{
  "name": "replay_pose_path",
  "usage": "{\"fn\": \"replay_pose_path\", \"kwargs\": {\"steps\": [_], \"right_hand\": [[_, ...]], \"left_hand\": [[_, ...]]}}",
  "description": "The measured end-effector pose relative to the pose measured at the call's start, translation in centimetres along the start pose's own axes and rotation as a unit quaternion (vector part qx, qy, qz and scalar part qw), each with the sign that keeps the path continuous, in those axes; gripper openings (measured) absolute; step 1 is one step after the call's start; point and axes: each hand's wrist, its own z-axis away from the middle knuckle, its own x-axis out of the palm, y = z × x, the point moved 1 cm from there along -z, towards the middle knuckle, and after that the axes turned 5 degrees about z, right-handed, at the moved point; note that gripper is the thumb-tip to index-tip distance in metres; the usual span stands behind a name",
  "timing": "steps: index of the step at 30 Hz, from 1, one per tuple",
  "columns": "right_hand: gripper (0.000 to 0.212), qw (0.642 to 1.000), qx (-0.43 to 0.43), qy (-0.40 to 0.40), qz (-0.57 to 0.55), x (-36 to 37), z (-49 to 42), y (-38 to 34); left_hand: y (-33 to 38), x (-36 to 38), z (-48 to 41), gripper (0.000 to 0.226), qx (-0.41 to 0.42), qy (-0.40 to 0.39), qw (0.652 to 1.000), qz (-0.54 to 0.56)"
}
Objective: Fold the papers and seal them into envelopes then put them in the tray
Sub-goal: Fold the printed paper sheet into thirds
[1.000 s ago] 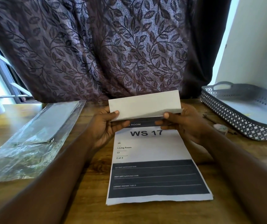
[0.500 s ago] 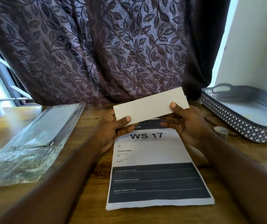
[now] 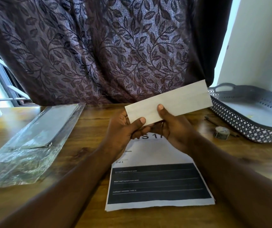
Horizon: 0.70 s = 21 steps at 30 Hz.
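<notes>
while both hands hold white envelope (image 3: 178, 102) above wooden table (image 3: 91, 127), step in hand looks like sealing check before tray; left hand (image 3: 123, 129) pinches lower left corner, thumb on front; right hand (image 3: 176, 129) pinches bottom edge near middle. envelope tilted, right end raised near grey tray (image 3: 247, 129), apparently not touching. long crease along face; flap sealed or not, cannot tell. next: carry right, lay flat in tray. printed sheets (image 3: 156, 183) lie under hands

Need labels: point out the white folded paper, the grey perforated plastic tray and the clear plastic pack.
white folded paper (image 3: 181, 100), head view, its flat middle.
grey perforated plastic tray (image 3: 247, 129), head view, its near lattice wall.
clear plastic pack (image 3: 25, 162), head view, its crinkled near end.
</notes>
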Motion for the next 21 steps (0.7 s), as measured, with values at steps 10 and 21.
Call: {"fn": "replay_pose_path", "kwargs": {"steps": [10,21], "right_hand": [[0.026,0.986,-0.017,0.104,-0.126,-4.2,-0.8,-2.0],[0.034,0.996,0.076,0.036,0.011,-5.2,-0.4,-2.1]], "left_hand": [[0.0,-1.3,-0.8,0.032,-0.039,0.036,0.999,0.008],[0.8,-3.5,-1.2,0.023,-0.042,0.109,0.992,0.042]]}}
